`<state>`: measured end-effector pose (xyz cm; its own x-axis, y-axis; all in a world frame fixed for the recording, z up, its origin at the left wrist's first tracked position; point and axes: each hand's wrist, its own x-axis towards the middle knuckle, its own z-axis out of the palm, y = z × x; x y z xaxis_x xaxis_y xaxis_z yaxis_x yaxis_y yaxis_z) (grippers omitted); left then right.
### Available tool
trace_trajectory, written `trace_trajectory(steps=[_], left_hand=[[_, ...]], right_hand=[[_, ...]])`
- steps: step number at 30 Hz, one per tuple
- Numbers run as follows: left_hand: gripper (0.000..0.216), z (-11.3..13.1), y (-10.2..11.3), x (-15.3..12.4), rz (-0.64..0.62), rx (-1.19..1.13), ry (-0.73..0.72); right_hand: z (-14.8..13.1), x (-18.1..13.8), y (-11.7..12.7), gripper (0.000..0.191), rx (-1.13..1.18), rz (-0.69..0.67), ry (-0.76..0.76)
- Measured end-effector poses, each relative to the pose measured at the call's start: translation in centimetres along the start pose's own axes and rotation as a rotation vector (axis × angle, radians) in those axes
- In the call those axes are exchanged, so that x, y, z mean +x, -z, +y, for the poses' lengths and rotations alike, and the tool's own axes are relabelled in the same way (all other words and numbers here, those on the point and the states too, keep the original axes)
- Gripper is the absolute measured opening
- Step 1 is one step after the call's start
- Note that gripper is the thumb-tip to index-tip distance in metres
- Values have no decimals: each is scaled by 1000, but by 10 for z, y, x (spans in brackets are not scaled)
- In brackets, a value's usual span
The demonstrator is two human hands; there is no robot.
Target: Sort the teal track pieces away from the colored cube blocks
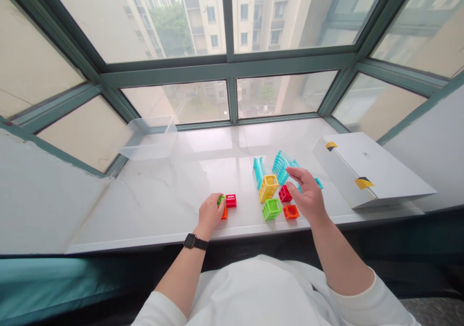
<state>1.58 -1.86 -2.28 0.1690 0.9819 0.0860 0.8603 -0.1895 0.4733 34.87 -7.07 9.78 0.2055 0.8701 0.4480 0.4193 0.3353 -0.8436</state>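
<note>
The left hand [210,214] grips a green plastic block [221,200], with a red block [231,200] at three o'clock; the open right hand [307,194] hovers beside a red cage block [284,193].

Head camera, forward and down

A person's left hand [210,215] and right hand [307,194] reach forward side by side, well apart, on bare forearms. The left hand sits low, knuckles up, its fingers [218,206] curled downward, with the left wrist [197,233] bent only slightly. The right hand is raised higher and stands open, its fingers [297,174] spread and stretched toward the left (the gaps between them widest at the tips). The left forearm [179,275] angles up from the bottom of the view, while the right forearm [340,261] climbs inward from the lower right.
</note>
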Motion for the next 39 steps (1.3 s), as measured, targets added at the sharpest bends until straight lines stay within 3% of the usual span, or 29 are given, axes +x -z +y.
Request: trace_trajectory(steps=[3, 7, 9, 13, 17, 21, 28, 33, 36, 39], left_hand=[[26, 0, 1, 0, 1, 1, 3], [25, 2, 2, -1, -1, -3, -12], [24, 3, 4, -1, -5, -9, -28], [22, 5, 6, -2, -35, -17, -46], [21, 6, 6, -3, -48, 22, -56], [20, 7, 4, -2, -52, 47, -75], [22, 10, 1, 0, -35, 88, -6], [22, 11, 2, 1, -42, 85, 14], [23, 11, 4, 2, -64, 80, -2], [25, 12, 6, 3, -75, 80, -8]], right_hand=[[-30, -8, -14, 28, 59, -18, 67], [-45, -22, -60, 32, 62, -233, 148], [-34, -30, -92, 43, 12, -375, 117], [13, -48, -153, 64, -180, -558, -3], [50, -62, -183, 63, -306, -630, -84], [55, -66, -182, 55, -397, -649, -69], [41, -73, -166, 49, -501, -704, -98], [6, -67, -139, 58, -310, -559, 13], [-22, -57, -115, 55, -108, -430, 125], [-43, -46, -93, 48, -44, -304, 102]])
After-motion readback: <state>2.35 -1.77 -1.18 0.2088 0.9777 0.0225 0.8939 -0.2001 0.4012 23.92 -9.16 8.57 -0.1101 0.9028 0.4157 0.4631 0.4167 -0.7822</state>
